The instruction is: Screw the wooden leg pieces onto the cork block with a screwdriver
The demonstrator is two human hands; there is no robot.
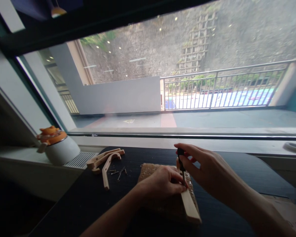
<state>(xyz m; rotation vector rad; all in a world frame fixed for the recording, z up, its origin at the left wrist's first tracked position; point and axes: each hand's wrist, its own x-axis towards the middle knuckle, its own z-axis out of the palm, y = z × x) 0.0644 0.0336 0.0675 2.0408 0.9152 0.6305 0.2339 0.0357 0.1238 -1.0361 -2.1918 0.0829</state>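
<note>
My right hand [202, 166] is closed round the black handle of a small screwdriver [181, 161], held upright with its tip down on a pale wooden strip [190, 204]. My left hand [160, 184] lies over a brown woven board [148, 169] and pinches at the screwdriver's tip, fingers pressed together. The strip lies along the board's right edge, on a dark table [93, 197].
Curved wooden pieces [106, 159] and several small screws [119, 171] lie to the left on the table. A white pot with an orange lid [56, 144] stands on the sill by a vent grille. A tape roll [294, 146] rests at far right. A big window runs ahead.
</note>
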